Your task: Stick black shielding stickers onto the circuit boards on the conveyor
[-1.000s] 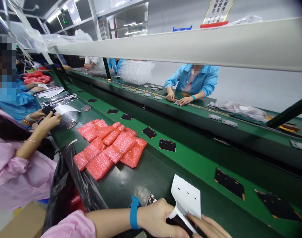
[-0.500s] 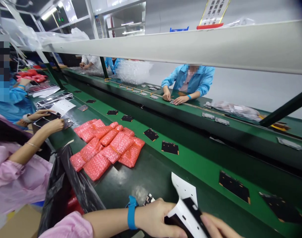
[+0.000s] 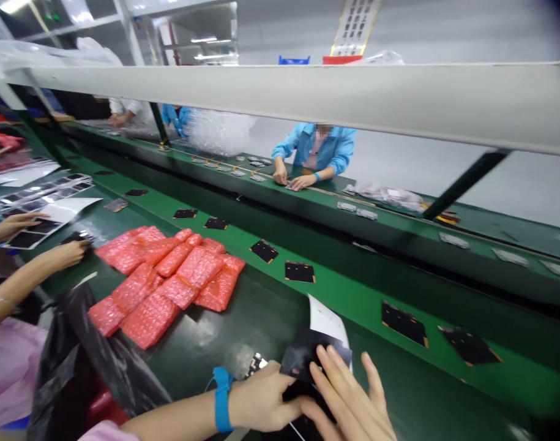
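Observation:
My left hand [image 3: 264, 398], with a blue wristband, is closed on a sheet of black adhesive pieces with a white backing [image 3: 326, 318]. The backing curls up beyond the fingers. My right hand [image 3: 350, 398] is open, its fingers stretched out over a black piece [image 3: 302, 355] of the sheet and touching it. My palms and the lower part of the sheet are partly hidden. A small circuit board [image 3: 254, 365] shows just behind my left hand, mostly covered.
Red bubble-wrap packs [image 3: 164, 275] are heaped to the left. A black plastic bag [image 3: 91, 349] hangs at the near edge. Black-faced boards [image 3: 300, 271] lie along the green belt [image 3: 348, 294]. Co-workers' hands [image 3: 62, 257] work at left; a person in blue [image 3: 325, 150] sits opposite.
My right hand has gone from pinching the sheet's edge to lying flat with fingers spread over it. The black face has turned upward. The whole view has shifted to the right.

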A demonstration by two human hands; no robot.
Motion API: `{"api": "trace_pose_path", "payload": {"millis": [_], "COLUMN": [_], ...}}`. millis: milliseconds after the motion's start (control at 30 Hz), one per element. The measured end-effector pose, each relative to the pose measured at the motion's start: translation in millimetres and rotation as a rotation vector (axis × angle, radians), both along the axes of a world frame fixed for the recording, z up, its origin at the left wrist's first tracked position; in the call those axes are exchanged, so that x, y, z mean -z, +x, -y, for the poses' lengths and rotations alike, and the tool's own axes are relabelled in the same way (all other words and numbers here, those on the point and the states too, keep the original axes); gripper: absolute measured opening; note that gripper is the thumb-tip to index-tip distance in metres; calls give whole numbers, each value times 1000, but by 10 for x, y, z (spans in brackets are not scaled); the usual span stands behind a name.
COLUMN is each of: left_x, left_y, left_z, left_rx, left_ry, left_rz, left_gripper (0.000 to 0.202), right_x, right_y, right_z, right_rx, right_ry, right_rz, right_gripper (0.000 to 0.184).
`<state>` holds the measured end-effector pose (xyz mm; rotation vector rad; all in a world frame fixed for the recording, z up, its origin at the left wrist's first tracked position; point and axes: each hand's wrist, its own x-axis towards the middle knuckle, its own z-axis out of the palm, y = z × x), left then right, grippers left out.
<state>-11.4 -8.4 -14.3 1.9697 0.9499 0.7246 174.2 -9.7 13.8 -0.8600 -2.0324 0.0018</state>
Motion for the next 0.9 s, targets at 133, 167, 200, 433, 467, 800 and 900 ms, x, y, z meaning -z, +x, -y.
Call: {"api": "trace_pose_path", "payload": {"millis": [133, 167, 200, 433, 467, 800, 900], "left_x": [-46, -36, -22, -10, -21, -81, -57], "left_y": [-58, -71, -83, -130, -140, -218, -223], "left_z": [16, 21, 25, -18, -27, -72, -67], "left_rx": [-62, -80, -91, 87, 116, 222, 208], "left_ry": [-37, -41, -38, 3, 8, -38, -64], "left_rz": [-29, -50, -65, -149, -178, -336, -319], "left_gripper": [30, 31, 33, 37, 36, 36, 43], "right_x": [-191, -240, -294, -1013, -1145, -1675, -1610], "right_y": [116, 184, 249, 203, 118, -190, -139], "right_z": [-25, -47, -73, -404, -464, -580, -489], "right_rx": [64, 95, 121, -242, -296, -325, -327], "right_ry": [-92, -158, -219, -328, -383, -403, -352], "right_rz": [-122, -144, -158, 300, 441, 1132, 1126], "right_gripper": [44, 40, 36, 39, 41, 7, 6]}}
